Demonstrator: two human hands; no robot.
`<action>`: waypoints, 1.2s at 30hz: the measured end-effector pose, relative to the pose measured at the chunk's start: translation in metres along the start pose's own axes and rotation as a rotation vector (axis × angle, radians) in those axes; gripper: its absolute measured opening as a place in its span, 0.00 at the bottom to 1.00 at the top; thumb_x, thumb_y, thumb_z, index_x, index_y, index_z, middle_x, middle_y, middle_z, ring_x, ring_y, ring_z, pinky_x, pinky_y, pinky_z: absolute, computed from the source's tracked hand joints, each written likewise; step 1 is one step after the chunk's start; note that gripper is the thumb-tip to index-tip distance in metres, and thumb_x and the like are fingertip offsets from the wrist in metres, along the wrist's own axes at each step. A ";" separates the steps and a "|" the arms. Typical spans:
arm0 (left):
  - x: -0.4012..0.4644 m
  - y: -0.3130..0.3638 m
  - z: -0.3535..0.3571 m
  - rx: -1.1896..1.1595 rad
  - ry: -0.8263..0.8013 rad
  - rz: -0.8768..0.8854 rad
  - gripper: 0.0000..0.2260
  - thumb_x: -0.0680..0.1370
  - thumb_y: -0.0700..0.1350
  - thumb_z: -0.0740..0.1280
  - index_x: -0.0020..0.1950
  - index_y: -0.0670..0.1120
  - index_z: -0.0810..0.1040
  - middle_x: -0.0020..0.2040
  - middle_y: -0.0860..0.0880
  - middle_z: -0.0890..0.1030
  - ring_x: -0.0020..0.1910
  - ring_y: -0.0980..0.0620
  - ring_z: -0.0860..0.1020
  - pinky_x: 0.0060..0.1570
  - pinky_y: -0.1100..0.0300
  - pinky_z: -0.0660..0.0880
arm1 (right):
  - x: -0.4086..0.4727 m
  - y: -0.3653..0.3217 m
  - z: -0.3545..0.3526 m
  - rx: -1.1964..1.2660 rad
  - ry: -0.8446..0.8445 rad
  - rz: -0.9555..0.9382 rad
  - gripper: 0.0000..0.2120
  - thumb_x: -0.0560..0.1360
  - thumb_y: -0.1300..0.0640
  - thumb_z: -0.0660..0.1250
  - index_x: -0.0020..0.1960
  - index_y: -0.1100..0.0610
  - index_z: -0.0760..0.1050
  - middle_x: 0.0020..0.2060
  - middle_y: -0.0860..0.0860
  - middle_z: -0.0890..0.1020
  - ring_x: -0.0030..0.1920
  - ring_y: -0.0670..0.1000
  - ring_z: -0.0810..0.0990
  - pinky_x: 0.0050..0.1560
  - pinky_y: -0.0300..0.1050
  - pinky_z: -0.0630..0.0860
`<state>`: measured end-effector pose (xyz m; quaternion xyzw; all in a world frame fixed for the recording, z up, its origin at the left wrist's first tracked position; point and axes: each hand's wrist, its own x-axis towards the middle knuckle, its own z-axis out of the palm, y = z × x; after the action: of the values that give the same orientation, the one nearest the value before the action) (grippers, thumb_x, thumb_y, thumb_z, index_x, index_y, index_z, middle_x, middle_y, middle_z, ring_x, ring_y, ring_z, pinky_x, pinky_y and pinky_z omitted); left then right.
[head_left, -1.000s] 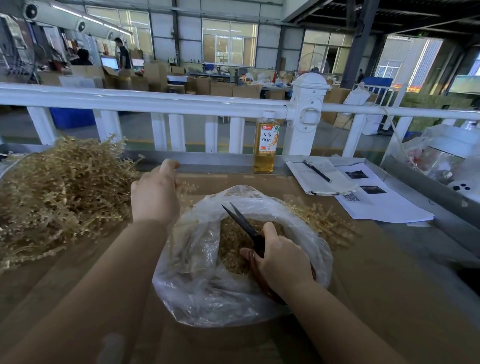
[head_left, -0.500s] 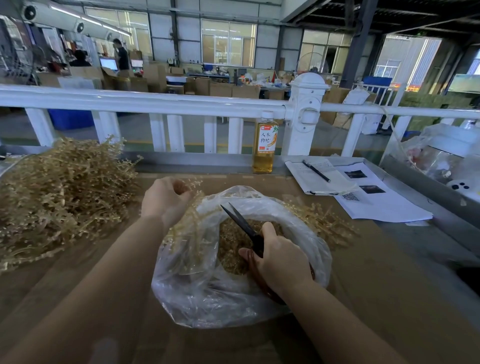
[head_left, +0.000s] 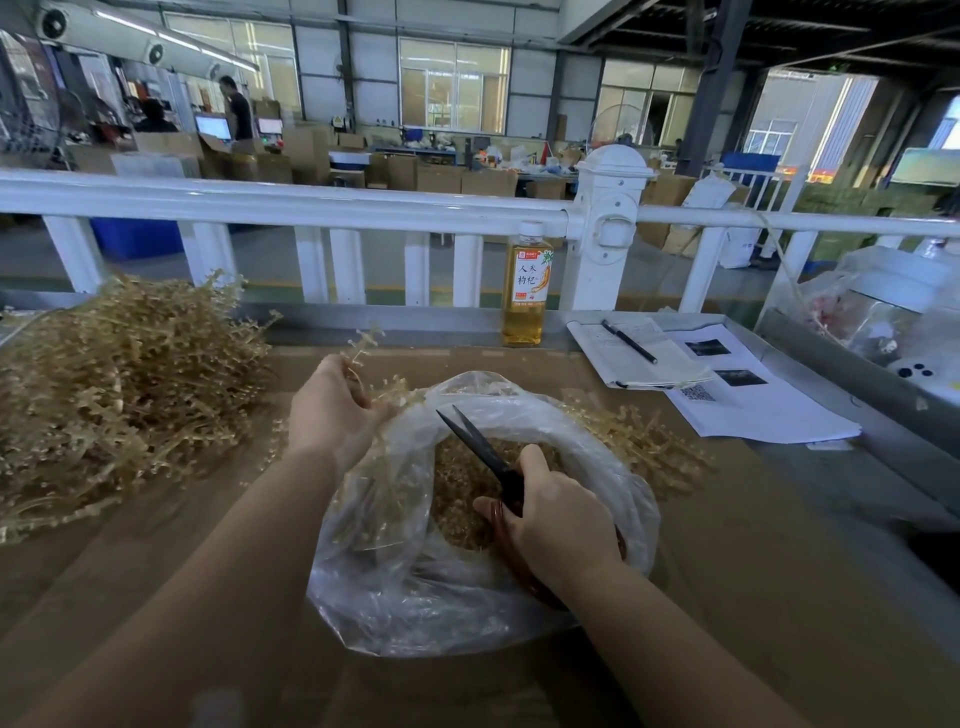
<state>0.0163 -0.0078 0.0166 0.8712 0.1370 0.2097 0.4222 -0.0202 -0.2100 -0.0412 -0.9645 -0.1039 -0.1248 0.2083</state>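
The left hand (head_left: 332, 410) holds a dried sprig (head_left: 363, 345) beside the plastic bag (head_left: 415, 597). The right hand (head_left: 558, 525) grips scissors (head_left: 475, 441) over it.

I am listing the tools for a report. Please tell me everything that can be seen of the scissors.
The scissors have two dark, narrow blades that look like metal, slightly parted, with tips pointing away and to the left above the mouth of the clear plastic bag. The reddish-brown handles are mostly hidden by the right hand, which grips them. Nothing lies between the blades.

Head-worn view, forward-down, near table (head_left: 727, 571)
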 end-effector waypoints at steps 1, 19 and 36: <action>0.001 0.001 -0.001 0.014 0.039 0.021 0.12 0.72 0.43 0.74 0.47 0.43 0.72 0.37 0.52 0.74 0.41 0.48 0.75 0.38 0.60 0.67 | 0.000 0.000 0.000 0.001 -0.001 0.000 0.18 0.76 0.37 0.60 0.52 0.49 0.60 0.46 0.49 0.78 0.46 0.52 0.78 0.41 0.45 0.73; 0.012 0.002 -0.009 -0.024 -0.011 0.009 0.19 0.72 0.38 0.73 0.56 0.40 0.66 0.41 0.45 0.77 0.41 0.45 0.76 0.41 0.53 0.72 | 0.000 -0.002 -0.002 0.015 -0.009 0.009 0.18 0.76 0.37 0.60 0.54 0.49 0.61 0.45 0.49 0.78 0.46 0.52 0.78 0.43 0.47 0.75; -0.030 0.011 0.031 -0.972 -0.477 -0.467 0.04 0.73 0.32 0.68 0.47 0.35 0.76 0.34 0.43 0.84 0.32 0.50 0.83 0.32 0.60 0.80 | -0.001 -0.005 -0.031 0.168 0.117 0.082 0.13 0.77 0.39 0.61 0.51 0.47 0.64 0.33 0.39 0.72 0.31 0.39 0.72 0.28 0.29 0.66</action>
<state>0.0059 -0.0482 0.0008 0.5478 0.1145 -0.0519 0.8271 -0.0287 -0.2189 -0.0127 -0.9382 -0.0620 -0.1629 0.2989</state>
